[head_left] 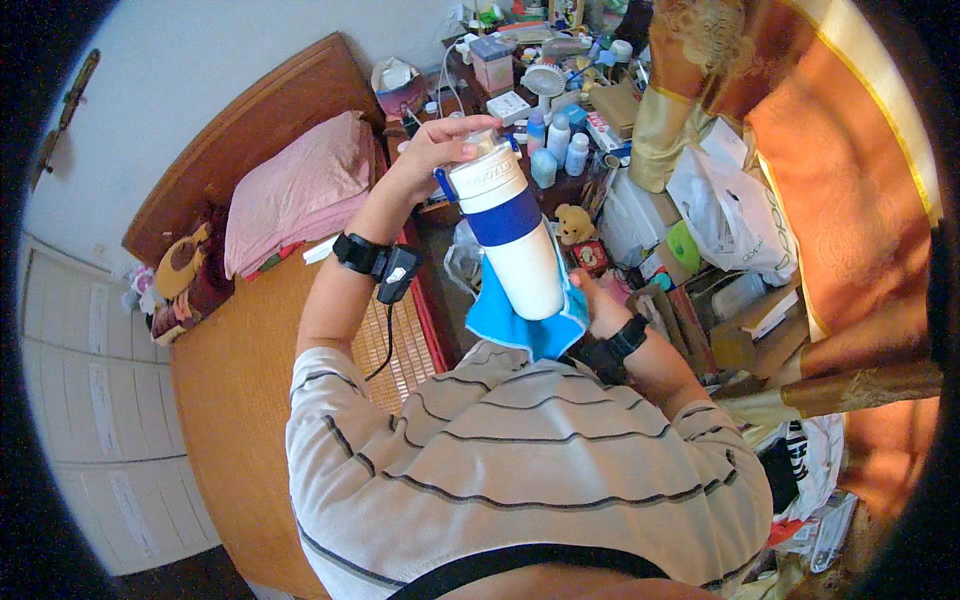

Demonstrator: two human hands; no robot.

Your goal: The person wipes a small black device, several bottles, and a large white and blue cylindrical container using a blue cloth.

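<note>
- Left hand (440, 140) grips the cap end of a white bottle (515, 235) with a blue band; bottle tilted, held above the lap
- Right hand (600, 305) presses a blue cloth (520, 325) against its base
- Bed (230, 380) at left; cluttered surface (560, 110) beyond

Striped grey shirt (520, 470), black wristbands (358, 252)

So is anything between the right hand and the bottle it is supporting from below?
Yes: a blue cloth lies between the right hand and the lower end of the white and blue bottle. The left hand grips the bottle's top directly, with nothing between them.
</note>
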